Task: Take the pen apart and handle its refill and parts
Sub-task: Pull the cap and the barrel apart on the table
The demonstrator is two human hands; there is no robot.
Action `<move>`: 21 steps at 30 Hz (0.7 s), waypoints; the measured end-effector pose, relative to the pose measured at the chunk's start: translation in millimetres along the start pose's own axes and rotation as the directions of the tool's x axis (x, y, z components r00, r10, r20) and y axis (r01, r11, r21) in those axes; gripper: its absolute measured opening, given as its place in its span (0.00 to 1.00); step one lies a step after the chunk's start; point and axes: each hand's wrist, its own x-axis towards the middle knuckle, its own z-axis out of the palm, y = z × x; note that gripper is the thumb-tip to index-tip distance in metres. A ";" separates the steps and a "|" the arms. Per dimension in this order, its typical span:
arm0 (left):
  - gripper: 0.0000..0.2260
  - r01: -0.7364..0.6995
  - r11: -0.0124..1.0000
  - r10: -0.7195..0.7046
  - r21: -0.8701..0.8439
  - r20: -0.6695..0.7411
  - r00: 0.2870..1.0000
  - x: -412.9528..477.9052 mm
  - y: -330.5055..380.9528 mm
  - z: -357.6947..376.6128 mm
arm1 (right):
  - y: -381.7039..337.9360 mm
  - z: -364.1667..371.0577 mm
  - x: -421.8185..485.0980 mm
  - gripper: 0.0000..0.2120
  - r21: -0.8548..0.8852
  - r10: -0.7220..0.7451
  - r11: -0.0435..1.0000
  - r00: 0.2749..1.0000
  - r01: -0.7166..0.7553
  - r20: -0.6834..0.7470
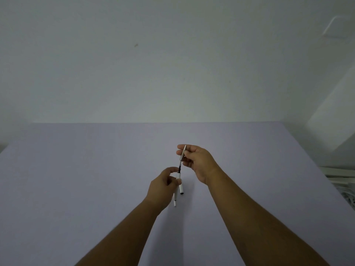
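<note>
My left hand pinches a white pen barrel held above the lavender table. The barrel's lower end has a dark tip. My right hand grips a silvery metal pen part between thumb and fingers. A thin dark refill runs from that metal part down into the top of the white barrel. A second white piece sticks out below my left hand; whether it lies on the table or is held I cannot tell.
A pale wall rises behind the table's far edge. White objects lie past the table's right edge, and a white slanted surface stands at the right.
</note>
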 end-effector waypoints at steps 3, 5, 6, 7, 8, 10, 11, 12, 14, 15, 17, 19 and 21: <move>0.10 -0.016 1.000 0.016 0.000 0.015 1.000 -0.8 0.3 -0.6 | 0.5 -0.9 1.9 0.15 0.052 -0.002 0.999 1.000 0.004 -0.025; 0.11 -0.006 1.000 0.006 -0.007 0.016 1.000 -0.9 -2.2 -1.6 | -1.5 -2.8 5.1 0.15 0.145 0.002 0.989 0.996 0.010 -0.087; 0.11 0.006 1.000 -0.006 -0.017 0.013 1.000 -0.8 -4.4 -2.6 | -2.0 -4.8 7.8 0.15 0.205 0.014 0.979 0.991 0.014 -0.135; 0.11 0.020 0.999 -0.020 -0.031 0.007 1.000 -0.5 -6.5 -3.7 | -0.5 -7.4 11.1 0.14 0.251 0.031 0.968 0.982 0.017 -0.184; 0.11 0.037 0.998 -0.037 -0.045 0.000 0.999 -0.4 -9.1 -4.9 | 3.1 -10.3 14.2 0.14 0.252 0.049 0.968 0.973 0.010 -0.225; 0.12 0.072 0.994 -0.074 -0.079 -0.025 0.997 1.0 -14.9 -6.5 | 19.9 -15.8 18.8 0.12 0.088 0.099 0.993 0.960 -0.078 -0.262; 0.12 0.089 0.991 -0.093 -0.095 -0.038 0.995 2.0 -18.4 -6.4 | 32.4 -18.3 19.7 0.12 -0.056 0.132 0.987 0.955 -0.152 -0.266; 0.12 0.106 0.989 -0.112 -0.107 -0.048 0.993 2.9 -21.9 -6.1 | 45.9 -19.9 19.4 0.12 -0.199 0.169 0.954 0.951 -0.224 -0.260; 0.12 0.137 0.983 -0.145 -0.122 -0.056 0.988 4.5 -29.7 -4.5 | 72.2 -21.0 16.9 0.11 -0.461 0.208 0.841 0.955 -0.284 -0.210; 0.12 0.151 0.980 -0.159 -0.128 -0.056 0.986 5.7 -34.0 -3.2 | 83.0 -19.8 15.2 0.10 -0.561 0.222 0.775 0.957 -0.291 -0.189; 0.12 0.177 0.976 -0.185 -0.129 -0.052 0.981 8.4 -42.2 -0.4 | 101.8 -17.5 14.6 0.11 -0.642 0.236 0.699 0.949 -0.314 -0.207; 0.11 0.204 0.971 -0.212 -0.128 -0.048 0.976 10.3 -49.6 2.1 | 114.3 -16.7 14.8 0.07 -0.646 0.231 0.683 0.940 -0.340 -0.250; 0.10 0.231 0.965 -0.238 -0.126 -0.043 0.970 11.5 -56.3 3.8 | 121.9 -16.1 16.5 0.08 -0.650 0.200 0.678 0.937 -0.344 -0.287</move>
